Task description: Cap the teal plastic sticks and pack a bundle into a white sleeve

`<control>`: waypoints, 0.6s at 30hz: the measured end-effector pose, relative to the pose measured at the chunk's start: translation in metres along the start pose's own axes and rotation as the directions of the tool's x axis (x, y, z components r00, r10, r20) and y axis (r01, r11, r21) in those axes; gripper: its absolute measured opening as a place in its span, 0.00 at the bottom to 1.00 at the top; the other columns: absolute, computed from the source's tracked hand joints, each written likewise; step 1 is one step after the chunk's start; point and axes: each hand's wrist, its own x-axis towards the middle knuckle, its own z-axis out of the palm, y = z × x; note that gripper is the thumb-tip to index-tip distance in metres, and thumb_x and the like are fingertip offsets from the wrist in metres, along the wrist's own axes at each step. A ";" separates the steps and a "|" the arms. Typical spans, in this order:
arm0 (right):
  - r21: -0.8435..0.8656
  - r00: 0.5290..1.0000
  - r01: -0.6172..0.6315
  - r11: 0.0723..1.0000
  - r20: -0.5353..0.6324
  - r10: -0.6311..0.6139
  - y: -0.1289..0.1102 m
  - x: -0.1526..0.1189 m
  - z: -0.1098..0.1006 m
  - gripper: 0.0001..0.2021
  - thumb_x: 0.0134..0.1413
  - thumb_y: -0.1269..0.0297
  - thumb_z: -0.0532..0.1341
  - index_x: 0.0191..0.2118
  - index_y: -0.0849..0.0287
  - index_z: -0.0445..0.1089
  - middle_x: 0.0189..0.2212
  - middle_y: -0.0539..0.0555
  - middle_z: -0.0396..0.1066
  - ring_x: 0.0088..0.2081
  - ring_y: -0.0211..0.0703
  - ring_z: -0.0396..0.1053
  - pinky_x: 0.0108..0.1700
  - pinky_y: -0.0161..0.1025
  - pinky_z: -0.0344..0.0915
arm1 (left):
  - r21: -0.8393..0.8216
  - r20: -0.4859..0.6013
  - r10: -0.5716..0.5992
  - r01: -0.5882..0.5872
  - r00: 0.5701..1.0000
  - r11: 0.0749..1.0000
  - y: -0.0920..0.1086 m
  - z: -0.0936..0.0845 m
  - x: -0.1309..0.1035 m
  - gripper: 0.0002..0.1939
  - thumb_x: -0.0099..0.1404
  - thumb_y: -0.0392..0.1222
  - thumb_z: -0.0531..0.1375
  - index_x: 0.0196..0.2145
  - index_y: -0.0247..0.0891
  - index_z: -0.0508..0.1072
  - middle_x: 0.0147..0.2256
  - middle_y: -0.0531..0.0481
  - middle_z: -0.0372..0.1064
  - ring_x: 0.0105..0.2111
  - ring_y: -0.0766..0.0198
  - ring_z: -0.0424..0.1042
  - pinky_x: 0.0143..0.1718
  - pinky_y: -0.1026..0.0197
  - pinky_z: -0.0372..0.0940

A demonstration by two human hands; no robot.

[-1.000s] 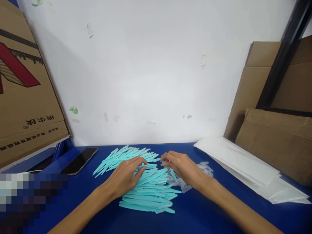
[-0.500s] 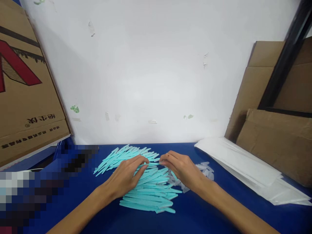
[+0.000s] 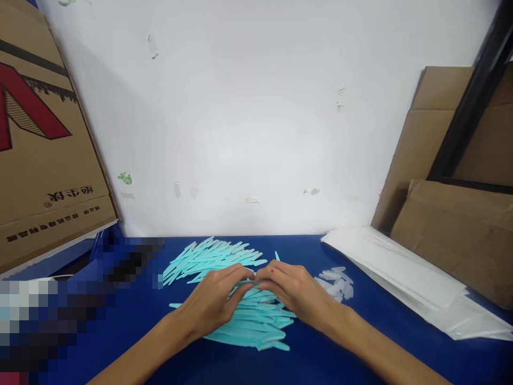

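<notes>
Both hands meet over a pile of thin turquoise strips [image 3: 256, 326] on the blue table. My left hand [image 3: 218, 294] pinches one end of a turquoise piece, thumb and fingers pressed together. From the other side my right hand [image 3: 294, 286] pinches the same small piece, its fingertips nearly touching the left ones. Behind the hands lies a second spread of turquoise strips [image 3: 212, 256]. Small translucent pieces [image 3: 339, 283] are heaped to the right of my right hand.
White sheets [image 3: 401, 272] lie on the blue table [image 3: 320, 353] at the right. Cardboard [image 3: 452, 230] leans behind them, and a printed carton [image 3: 48, 160] stands at the left. A white wall [image 3: 240, 117] closes off the back.
Both hands have come closer together and slightly nearer the front, over the front pile. A single strip now shows behind my right hand, and one sticks out left beside my left wrist.
</notes>
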 end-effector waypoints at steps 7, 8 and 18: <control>0.070 1.000 0.012 0.998 -0.014 -0.011 -0.004 -0.001 0.000 0.08 0.69 0.65 0.54 0.46 0.55 0.70 0.35 0.51 0.72 0.33 0.37 0.70 0.34 0.32 0.62 | -0.060 -0.022 -0.006 0.005 1.000 0.998 0.002 0.005 -0.002 0.08 0.74 0.38 0.52 0.45 0.42 0.70 0.36 0.52 0.71 0.32 0.65 0.69 0.33 0.64 0.59; 0.068 1.000 0.013 0.998 -0.016 -0.012 -0.005 0.000 -0.001 0.08 0.69 0.64 0.54 0.46 0.55 0.70 0.35 0.51 0.72 0.33 0.37 0.70 0.34 0.32 0.62 | -0.062 -0.032 -0.005 0.003 0.999 0.998 0.002 0.005 -0.002 0.08 0.74 0.38 0.53 0.46 0.43 0.71 0.36 0.52 0.72 0.33 0.65 0.70 0.34 0.64 0.60; -0.319 0.988 -0.152 0.935 -0.027 0.152 0.006 0.008 -0.016 0.12 0.70 0.63 0.51 0.53 0.56 0.65 0.44 0.56 0.74 0.42 0.46 0.73 0.45 0.42 0.66 | 0.299 -0.161 -0.019 0.067 0.987 0.952 -0.032 -0.004 0.005 0.17 0.75 0.38 0.47 0.55 0.39 0.69 0.42 0.44 0.72 0.39 0.57 0.73 0.37 0.59 0.67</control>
